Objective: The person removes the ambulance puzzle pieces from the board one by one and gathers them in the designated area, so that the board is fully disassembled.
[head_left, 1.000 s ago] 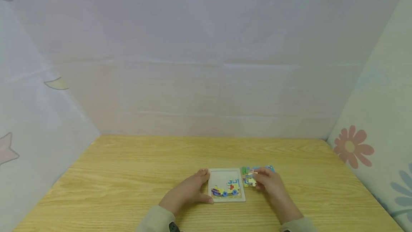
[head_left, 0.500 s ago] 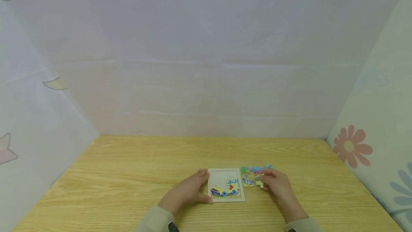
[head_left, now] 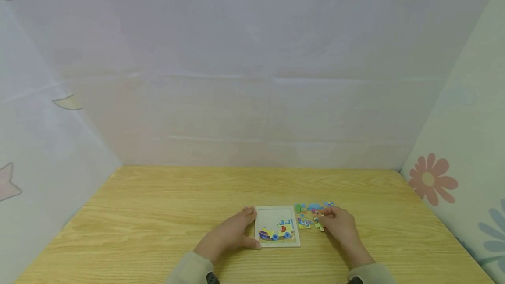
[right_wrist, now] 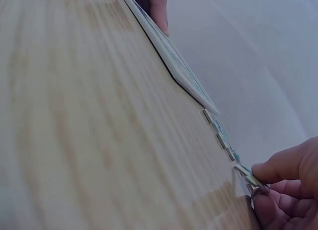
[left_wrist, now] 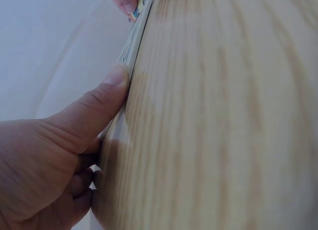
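A square white puzzle tray [head_left: 271, 217] lies on the wooden table. Joined pieces along its bottom and right side show part of a yellow vehicle with blue wheels. My left hand [head_left: 230, 234] holds the tray at its left edge, thumb at the near corner and fingers toward the far corner. In the left wrist view, the thumb [left_wrist: 115, 75] presses on the rim. My right hand [head_left: 343, 228] pinches a yellowish puzzle piece [head_left: 318, 226] between thumb and fingers. The right wrist view shows this puzzle piece [right_wrist: 248, 176] slightly tilted at the end of the row.
Several loose puzzle pieces [head_left: 304, 221] lie flat just right of the tray, with a green one [head_left: 299, 207] and blue ones [head_left: 314, 207] farther back. The wooden table [head_left: 177, 196] meets pale fabric walls [head_left: 221, 113] at the back and sides.
My right hand has shifted slightly right with the yellowish piece, uncovering more loose pieces, and has then lowered it a little. The left hand and tray have stayed in place.
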`<state>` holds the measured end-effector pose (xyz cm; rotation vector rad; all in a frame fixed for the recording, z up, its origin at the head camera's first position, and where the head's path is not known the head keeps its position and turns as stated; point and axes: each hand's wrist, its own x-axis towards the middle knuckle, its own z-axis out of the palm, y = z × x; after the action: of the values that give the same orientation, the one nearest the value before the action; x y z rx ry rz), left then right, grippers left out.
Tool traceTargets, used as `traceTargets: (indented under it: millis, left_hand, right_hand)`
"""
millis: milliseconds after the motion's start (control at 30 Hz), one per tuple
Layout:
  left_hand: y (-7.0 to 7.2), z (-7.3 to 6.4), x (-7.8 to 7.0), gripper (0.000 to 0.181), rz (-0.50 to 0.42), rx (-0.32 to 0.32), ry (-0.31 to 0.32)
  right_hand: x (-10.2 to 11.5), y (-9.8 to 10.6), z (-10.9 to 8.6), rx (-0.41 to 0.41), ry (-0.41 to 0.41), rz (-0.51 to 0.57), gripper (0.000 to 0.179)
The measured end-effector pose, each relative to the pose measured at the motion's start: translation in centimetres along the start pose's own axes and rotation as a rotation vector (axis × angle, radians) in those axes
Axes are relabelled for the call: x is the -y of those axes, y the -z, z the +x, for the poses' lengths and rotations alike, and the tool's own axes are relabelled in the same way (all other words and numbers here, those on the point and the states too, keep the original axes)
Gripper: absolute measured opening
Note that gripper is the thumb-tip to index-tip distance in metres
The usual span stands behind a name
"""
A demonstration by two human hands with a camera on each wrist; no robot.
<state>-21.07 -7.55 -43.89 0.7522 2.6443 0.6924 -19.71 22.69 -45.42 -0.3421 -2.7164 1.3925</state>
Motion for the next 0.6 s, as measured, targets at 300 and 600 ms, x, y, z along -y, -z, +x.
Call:
traceTargets:
  millis: [300,600]
  left_hand:
    - [-0.1,0.0,0.1,0.093,0.004,-0.002,0.0]
    - [0.0,0.0,-0.2,0.093,0.013,-0.005,-0.007]
  right_hand:
    - [0.6,0.4,-0.4,0.0,0.076,-0.15,0.026]
    - [1.2,0.6,-0.3,-0.003,0.079,-0.121,0.031]
